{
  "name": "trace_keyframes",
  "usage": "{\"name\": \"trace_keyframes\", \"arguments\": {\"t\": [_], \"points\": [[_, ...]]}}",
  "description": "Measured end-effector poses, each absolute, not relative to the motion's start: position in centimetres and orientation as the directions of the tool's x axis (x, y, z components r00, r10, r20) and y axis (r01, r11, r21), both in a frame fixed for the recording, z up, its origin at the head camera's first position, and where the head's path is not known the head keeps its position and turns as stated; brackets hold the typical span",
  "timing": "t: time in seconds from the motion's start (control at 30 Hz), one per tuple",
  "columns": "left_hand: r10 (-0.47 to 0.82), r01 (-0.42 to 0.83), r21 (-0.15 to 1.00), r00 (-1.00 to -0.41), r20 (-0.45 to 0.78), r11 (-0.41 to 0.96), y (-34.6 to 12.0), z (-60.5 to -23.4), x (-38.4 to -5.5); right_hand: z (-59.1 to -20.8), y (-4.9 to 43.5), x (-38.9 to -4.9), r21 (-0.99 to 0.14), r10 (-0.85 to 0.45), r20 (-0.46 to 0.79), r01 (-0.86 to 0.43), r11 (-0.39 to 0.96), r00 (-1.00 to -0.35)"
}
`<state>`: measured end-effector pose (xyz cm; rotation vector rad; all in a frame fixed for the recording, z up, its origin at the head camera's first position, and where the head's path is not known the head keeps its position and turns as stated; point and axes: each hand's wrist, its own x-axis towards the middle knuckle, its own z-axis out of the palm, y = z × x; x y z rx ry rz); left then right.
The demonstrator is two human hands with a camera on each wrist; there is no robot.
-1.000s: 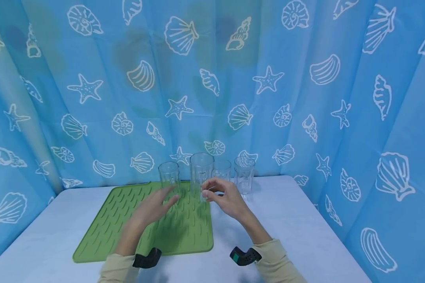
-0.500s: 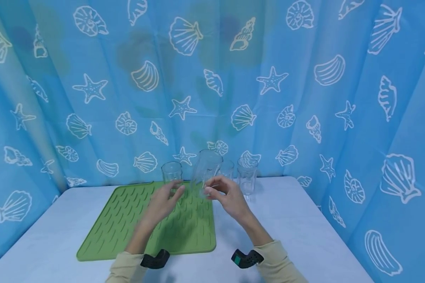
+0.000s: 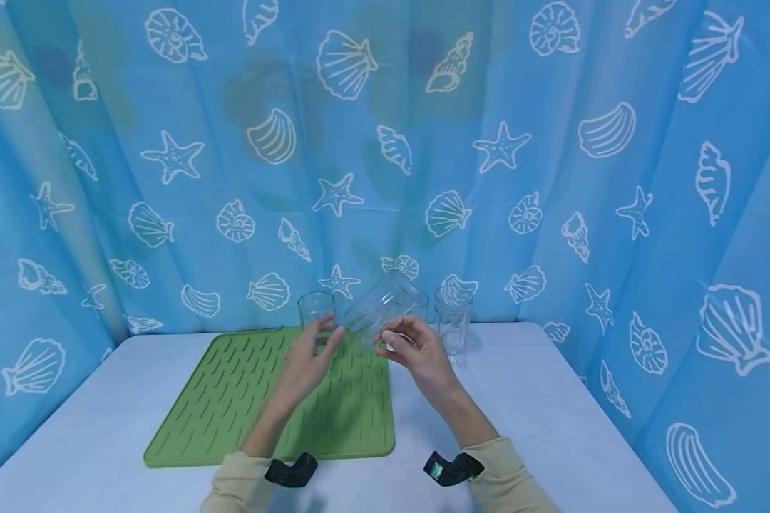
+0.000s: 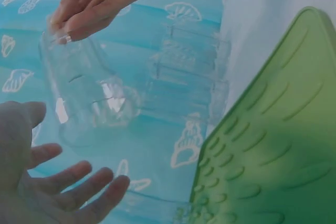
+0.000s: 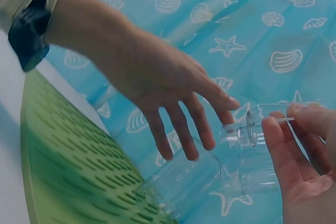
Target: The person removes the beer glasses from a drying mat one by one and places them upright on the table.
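Note:
My right hand (image 3: 423, 360) pinches a clear drinking glass (image 3: 385, 305) near one end, thumb against fingertips. The glass is tilted well over above the back right corner of the green ridged mat (image 3: 263, 399). To its left, my left hand (image 3: 306, 360) has its fingers spread and holds nothing; in the left wrist view its fingers (image 4: 79, 187) face the glass (image 4: 79, 85) across a gap. A second glass (image 3: 316, 305) stands on the mat's back edge, partly hidden by the left hand.
A third clear glass (image 3: 454, 324) stands upright on the white table (image 3: 520, 399) right of the mat. Another glass (image 3: 422, 306) shows partly behind the held one. A blue curtain (image 3: 334, 142) with shell prints hangs close behind the table.
The held glass has turned from upright to strongly tilted in the right hand. My left hand has moved slightly up and right, closer to it. The head view has shifted slightly.

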<state>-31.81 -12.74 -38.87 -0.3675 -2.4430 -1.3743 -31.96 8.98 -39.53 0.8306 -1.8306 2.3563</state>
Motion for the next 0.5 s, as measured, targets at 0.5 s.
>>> {"name": "trace_keyframes", "arguments": {"t": [0.5], "points": [[0.096, 0.312, 0.911, -0.95, 0.297, 0.27, -11.79, -39.72, -32.11, -39.22, 8.39, -31.52, -0.824, -0.276, 0.261, -0.064, -0.563, -0.925]]}}
